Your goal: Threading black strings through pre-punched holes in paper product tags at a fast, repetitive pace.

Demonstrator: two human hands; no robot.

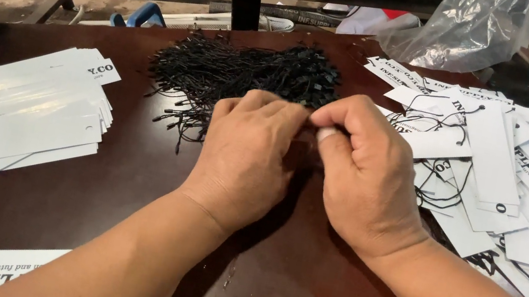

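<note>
I see my left hand [245, 156] and right hand [365, 173] drawn together over the dark brown table [128, 182], knuckles up, fingertips meeting in the middle. The left fingers [271, 110] are curled and pressed together, and the right fingers [338, 122] are bent in to meet them, the thumb, with a pale band at its tip, tucked against the forefinger. Both sets of tips look to be pinching something small between them, but the backs of my hands cover it and I cannot tell what it is. Just beyond the fingertips, touching distance from the left knuckles, lies the heap of black strings [241, 75], loose ends trailing toward my left hand. Off the right fingers' outer side spreads a scattered pile of white hang tags [493, 167], several already carrying black loops, the nearest ones just beside my right knuckles. Well apart on the far side of my left fingers sits a neater stack of white tags [24, 113] without strings. Below my left forearm, near the table edge, one more printed white card [4, 269] lies flat. Beyond the right fingertips, past the tags, a crumpled clear plastic bag [467, 28] rests at the table's back.
</note>
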